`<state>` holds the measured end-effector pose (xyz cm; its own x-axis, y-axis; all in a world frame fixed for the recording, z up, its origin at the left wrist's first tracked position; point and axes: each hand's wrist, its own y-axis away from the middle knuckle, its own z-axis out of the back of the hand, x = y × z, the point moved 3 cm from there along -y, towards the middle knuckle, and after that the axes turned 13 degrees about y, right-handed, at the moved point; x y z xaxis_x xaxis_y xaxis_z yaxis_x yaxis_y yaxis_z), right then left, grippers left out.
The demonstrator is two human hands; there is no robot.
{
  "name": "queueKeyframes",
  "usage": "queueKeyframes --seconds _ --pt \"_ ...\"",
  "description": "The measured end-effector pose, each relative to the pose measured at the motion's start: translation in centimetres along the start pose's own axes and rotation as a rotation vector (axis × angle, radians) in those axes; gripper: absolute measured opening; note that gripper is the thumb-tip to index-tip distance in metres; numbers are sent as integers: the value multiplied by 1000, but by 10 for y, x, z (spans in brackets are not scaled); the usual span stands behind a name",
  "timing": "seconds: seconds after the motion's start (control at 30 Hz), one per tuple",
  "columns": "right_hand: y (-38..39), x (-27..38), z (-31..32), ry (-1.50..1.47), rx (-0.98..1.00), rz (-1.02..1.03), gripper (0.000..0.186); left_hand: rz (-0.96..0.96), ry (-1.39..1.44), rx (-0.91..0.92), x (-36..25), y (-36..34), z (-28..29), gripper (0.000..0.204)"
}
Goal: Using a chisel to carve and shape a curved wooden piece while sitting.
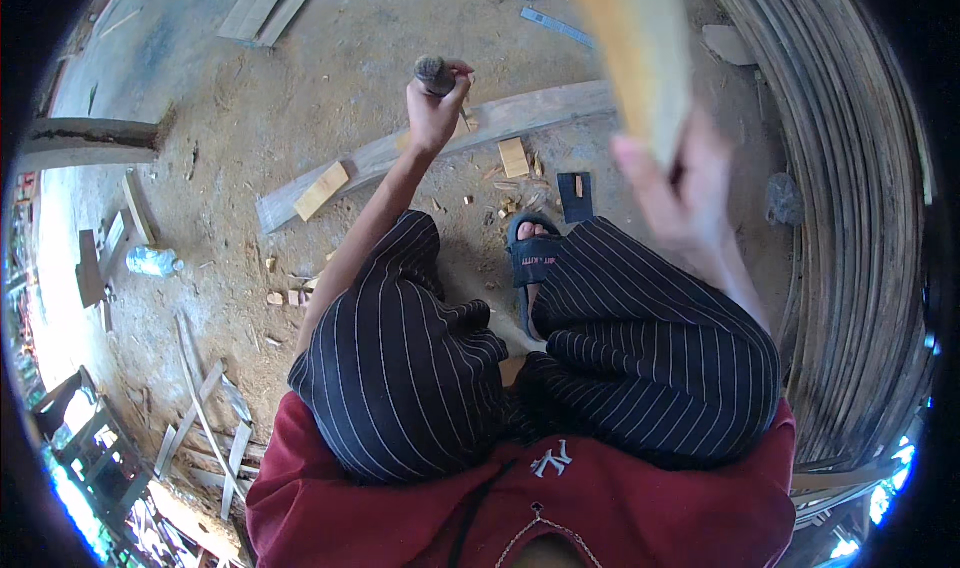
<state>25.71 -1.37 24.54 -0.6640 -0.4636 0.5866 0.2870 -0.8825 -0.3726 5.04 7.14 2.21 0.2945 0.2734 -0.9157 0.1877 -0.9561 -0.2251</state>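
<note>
Wooden piece (pixel 640 58), thick and pale, is raised in the right hand (pixel 690 183), reaching from the grip out past the top edge of the view. Its left side shows a warm orange-tan, while the face beside it is a creamy yellow with a faint greenish cast. It looks like bare, straight-sided timber, wider at the top of the view and narrower by the hand (blur softens its edges and hides any grain). The fingers of this hand are wrapped around its lower end, the thumb along the left side; how each one lies is too smeared to tell.

The left hand (pixel 432 120) has its fingers curled snugly around a dark-handled tool (pixel 432 71), whose blunt, rounded, rough-looking end faces the camera. Its other end is mostly hidden by the hand, so I cannot tell whether it touches the long plank (pixel 545 113) lying on the ground close by.

That plank is greyish-brown and runs slantwise across the dirty floor. A pale block (pixel 321 190) sits at its left part, and a smaller light block (pixel 514 157) lies along its near edge, with wood chips (pixel 510 208) scattered nearer the sandal (pixel 525 258). Beside them is a dark flat pad (pixel 576 200) bearing a sliver of wood. Long boards (pixel 850 168) are stacked along the right.
</note>
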Motion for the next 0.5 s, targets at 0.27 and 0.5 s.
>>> queueKeyframes --seconds 0.27,0.5 --pt "6 -3 -13 275 319 -189 50 71 53 42 -1 1 2 8" --pt "1 2 -24 580 464 -59 47 -103 -77 59 -4 3 -3 9"
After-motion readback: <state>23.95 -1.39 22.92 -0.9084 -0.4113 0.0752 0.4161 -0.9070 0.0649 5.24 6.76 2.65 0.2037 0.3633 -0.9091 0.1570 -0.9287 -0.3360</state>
